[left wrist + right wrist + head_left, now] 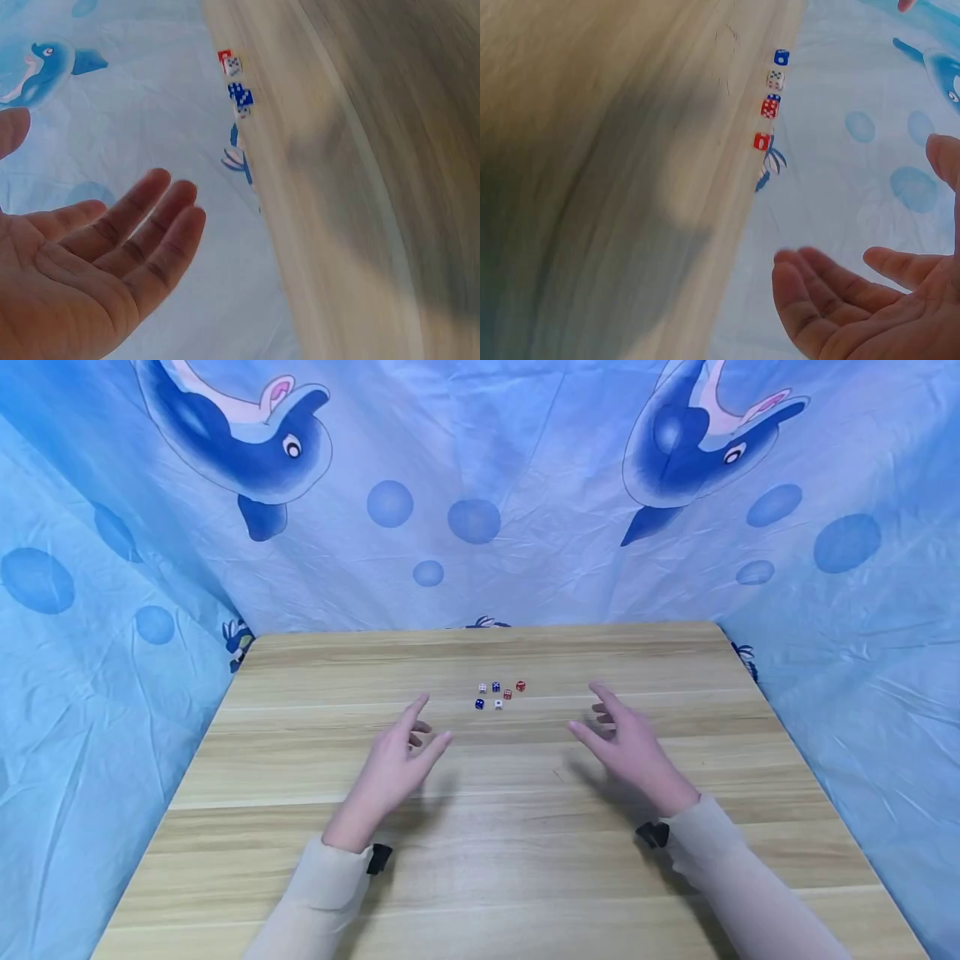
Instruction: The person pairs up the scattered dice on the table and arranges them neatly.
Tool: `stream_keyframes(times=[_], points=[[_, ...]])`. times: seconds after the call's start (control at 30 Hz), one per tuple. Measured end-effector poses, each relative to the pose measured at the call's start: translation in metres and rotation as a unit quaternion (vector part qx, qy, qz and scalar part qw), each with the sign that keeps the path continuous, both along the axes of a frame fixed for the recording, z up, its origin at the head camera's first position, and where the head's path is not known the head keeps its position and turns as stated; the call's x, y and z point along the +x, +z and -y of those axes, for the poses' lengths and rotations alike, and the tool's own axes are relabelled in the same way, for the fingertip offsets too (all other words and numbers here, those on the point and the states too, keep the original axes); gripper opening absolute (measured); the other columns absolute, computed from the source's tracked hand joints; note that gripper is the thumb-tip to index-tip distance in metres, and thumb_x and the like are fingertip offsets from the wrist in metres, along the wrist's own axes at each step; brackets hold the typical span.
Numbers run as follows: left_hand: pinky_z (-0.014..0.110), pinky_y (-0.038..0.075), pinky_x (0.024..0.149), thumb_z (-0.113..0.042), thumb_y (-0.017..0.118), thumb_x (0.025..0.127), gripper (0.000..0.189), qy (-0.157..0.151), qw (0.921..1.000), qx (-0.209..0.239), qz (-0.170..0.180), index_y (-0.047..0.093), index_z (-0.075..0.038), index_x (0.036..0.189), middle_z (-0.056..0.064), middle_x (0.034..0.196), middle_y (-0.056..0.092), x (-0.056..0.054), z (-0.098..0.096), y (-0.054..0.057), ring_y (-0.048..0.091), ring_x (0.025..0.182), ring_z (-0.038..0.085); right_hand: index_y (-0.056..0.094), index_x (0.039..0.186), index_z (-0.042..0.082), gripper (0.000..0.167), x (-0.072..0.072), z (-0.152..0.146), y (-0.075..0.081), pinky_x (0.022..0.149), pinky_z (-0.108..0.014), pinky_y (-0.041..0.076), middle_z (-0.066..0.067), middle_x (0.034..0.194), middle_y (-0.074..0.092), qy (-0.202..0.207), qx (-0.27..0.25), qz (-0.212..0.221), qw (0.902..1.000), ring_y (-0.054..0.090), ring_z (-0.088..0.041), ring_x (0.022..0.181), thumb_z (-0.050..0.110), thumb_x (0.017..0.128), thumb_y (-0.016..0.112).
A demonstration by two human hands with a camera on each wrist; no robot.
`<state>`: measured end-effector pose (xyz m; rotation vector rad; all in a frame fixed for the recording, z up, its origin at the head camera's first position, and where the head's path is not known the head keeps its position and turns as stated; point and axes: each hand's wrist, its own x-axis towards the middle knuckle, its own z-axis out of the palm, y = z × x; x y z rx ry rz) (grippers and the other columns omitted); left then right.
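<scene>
Several small dice lie loosely grouped toward the back of the wooden table (465, 843). Among them are a white die (498, 704), a blue die (479, 703) and a red die (521, 686). To the left of the dice, my left hand (393, 760) hovers above the wood, fingers spread and holding nothing. On the other side, my right hand (630, 747) is also raised over the table, thumb apart from the relaxed fingers. Neither hand touches a die. Both wrist views show the palms, the left hand (90, 270) and the right hand (870, 300), with nothing in them.
A blue cloth (540, 568) printed with dolphins and bubbles hangs behind the table and along both sides. Its lower edge meets the table's back edge, a short way behind the dice. Pale sleeves (330, 881) and dark wrist straps cover my forearms.
</scene>
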<state>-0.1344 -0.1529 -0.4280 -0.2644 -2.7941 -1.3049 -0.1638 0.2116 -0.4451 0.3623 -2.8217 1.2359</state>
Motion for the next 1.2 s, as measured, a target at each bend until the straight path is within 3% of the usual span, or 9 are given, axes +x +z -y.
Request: stream_keyframes(times=[0.13, 0.27, 0.43, 0.67, 0.8, 0.97, 1.2], points=[[0.041, 0.056, 0.076, -0.045, 0.067, 0.098, 0.072, -0.002, 0.9991, 0.039, 0.014, 0.038, -0.017, 0.157, 0.007, 0.11, 0.069, -0.004, -0.007, -0.001, 0.066, 0.089, 0.021, 0.037, 0.157, 0.013, 0.077, -0.003, 0.005, -0.004, 0.088, -0.048, 0.055, -0.014, 0.116, 0.069, 0.008, -0.036, 0.017, 0.9992, 0.067, -0.029, 0.102, 0.049, 0.096, 0.069], [0.039, 0.056, 0.073, -0.039, 0.069, 0.098, 0.069, -0.012, 0.9971, 0.07, 0.026, 0.041, -0.011, 0.155, 0.007, 0.102, 0.072, -0.011, -0.013, -0.005, 0.067, 0.081, 0.021, 0.039, 0.155, 0.009, 0.074, -0.007, 0.013, -0.009, 0.078, -0.04, 0.056, -0.005, 0.1, 0.072, 0.016, -0.057, 0.033, 0.9977, 0.068, -0.021, 0.085, 0.04, 0.097, 0.071], [0.038, 0.057, 0.072, -0.031, 0.071, 0.098, 0.067, -0.019, 0.9941, 0.097, 0.044, 0.042, -0.009, 0.154, 0.01, 0.094, 0.073, -0.022, -0.021, -0.011, 0.07, 0.073, 0.029, 0.039, 0.155, 0.009, 0.071, -0.011, 0.025, -0.015, 0.065, -0.042, 0.058, -0.013, 0.095, 0.073, 0.029, -0.097, 0.067, 0.9927, 0.069, -0.029, 0.074, 0.033, 0.097, 0.072], [0.051, 0.058, 0.062, -0.029, 0.071, 0.098, 0.061, -0.003, 0.983, 0.154, 0.1, 0.047, -0.01, 0.15, 0.02, 0.092, 0.072, -0.036, -0.032, -0.021, 0.07, 0.069, 0.039, 0.043, 0.154, 0.013, 0.067, -0.017, 0.041, -0.024, 0.062, -0.047, 0.059, -0.017, 0.092, 0.071, 0.038, -0.133, 0.104, 0.985, 0.068, -0.035, 0.072, 0.028, 0.097, 0.073], [0.051, 0.057, 0.057, -0.026, 0.072, 0.098, 0.058, 0.01, 0.982, 0.153, 0.11, 0.05, -0.007, 0.148, 0.018, 0.086, 0.072, -0.046, -0.035, -0.03, 0.067, 0.063, 0.037, 0.042, 0.154, 0.012, 0.068, -0.02, 0.05, -0.026, 0.059, -0.047, 0.059, -0.018, 0.09, 0.07, 0.036, -0.138, 0.124, 0.982, 0.067, -0.036, 0.074, 0.027, 0.096, 0.074], [0.041, 0.056, 0.051, -0.025, 0.072, 0.097, 0.054, 0.016, 0.9845, 0.128, 0.119, 0.054, -0.004, 0.144, 0.014, 0.079, 0.072, -0.056, -0.037, -0.041, 0.064, 0.056, 0.033, 0.046, 0.153, 0.013, 0.068, -0.024, 0.06, -0.03, 0.058, -0.043, 0.059, -0.015, 0.088, 0.07, 0.034, -0.126, 0.132, 0.9827, 0.068, -0.032, 0.074, 0.029, 0.094, 0.076], [0.034, 0.053, 0.048, -0.023, 0.075, 0.095, 0.051, 0.023, 0.9844, 0.115, 0.131, 0.059, -0.003, 0.139, 0.012, 0.073, 0.071, -0.068, -0.04, -0.047, 0.063, 0.052, 0.029, 0.049, 0.151, 0.014, 0.067, -0.027, 0.068, -0.033, 0.051, -0.032, 0.051, -0.011, 0.082, 0.07, 0.027, -0.094, 0.144, 0.9847, 0.064, -0.028, 0.067, 0.032, 0.093, 0.076]])
